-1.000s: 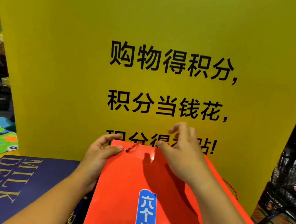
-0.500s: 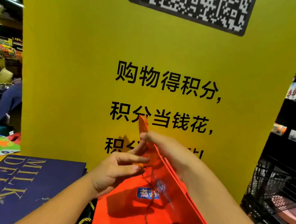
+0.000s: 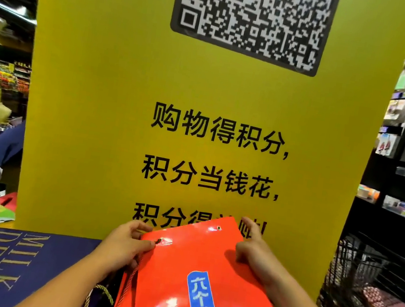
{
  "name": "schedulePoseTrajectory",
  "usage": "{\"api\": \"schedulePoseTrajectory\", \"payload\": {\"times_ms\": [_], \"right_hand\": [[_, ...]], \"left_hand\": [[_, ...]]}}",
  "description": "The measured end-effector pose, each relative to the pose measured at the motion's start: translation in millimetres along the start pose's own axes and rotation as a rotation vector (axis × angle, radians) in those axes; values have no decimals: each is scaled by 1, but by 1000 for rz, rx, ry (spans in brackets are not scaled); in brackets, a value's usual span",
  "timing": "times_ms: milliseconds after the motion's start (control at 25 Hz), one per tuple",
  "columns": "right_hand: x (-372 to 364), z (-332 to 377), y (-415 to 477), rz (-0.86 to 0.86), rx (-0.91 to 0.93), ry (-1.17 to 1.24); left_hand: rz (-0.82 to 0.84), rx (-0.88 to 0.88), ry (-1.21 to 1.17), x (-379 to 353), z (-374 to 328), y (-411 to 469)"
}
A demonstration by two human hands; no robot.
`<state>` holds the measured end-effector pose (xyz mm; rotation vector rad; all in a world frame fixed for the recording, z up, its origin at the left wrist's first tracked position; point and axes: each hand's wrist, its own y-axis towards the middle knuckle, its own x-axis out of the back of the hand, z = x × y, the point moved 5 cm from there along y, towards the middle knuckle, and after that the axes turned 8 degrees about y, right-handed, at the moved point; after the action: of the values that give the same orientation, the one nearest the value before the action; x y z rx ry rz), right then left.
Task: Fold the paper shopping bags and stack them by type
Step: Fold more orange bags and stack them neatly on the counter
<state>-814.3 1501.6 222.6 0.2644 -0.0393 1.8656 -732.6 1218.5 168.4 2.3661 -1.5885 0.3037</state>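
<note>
The flattened, glossy red paper bag (image 3: 177, 281) I hold tilts upward, blue label facing me; the navy paper bag (image 3: 21, 270) lies flat just left.

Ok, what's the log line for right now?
left hand: grips red bag | right hand: grips red bag | navy bag: flat, left of it

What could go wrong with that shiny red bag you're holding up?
1. The left hand and right hand grip the red bag only near its top edge, and it looks glossy, so it might slip or crease crookedly.
2. Its cord dangles loose below the left hand and could get caught inside the fold.
3. The bag's top corner sits in front of the yellow sign and may bump it.
</note>
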Motion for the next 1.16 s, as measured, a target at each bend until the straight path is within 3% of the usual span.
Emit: {"api": "schedulePoseTrajectory", "payload": {"times_ms": [120, 280, 440, 560, 680, 760, 1160], "right_hand": [[-10, -36, 11, 58, -32, -90], [-11, -42, 26, -96, 165, -583], [-19, -52, 27, -214, 331, -1013], [-31, -66, 27, -115, 333, -1034], [-35, -74, 28, -105, 356, -1029], [-35, -75, 26, -127, 359, -1003], [-34, -74, 22, -141, 380, -938]], "left_hand": [[-81, -61, 256, 5, -1, 3], [-187, -281, 747, 2, -12, -2], [-159, -308, 978, -8, -2, 3], [-126, -249, 1120, -14, 5, 9], [9, -142, 878, -9, 9, 10], [81, -172, 865, -7, 3, 2], [108, -119, 1157, -17, -13, -13]]}}
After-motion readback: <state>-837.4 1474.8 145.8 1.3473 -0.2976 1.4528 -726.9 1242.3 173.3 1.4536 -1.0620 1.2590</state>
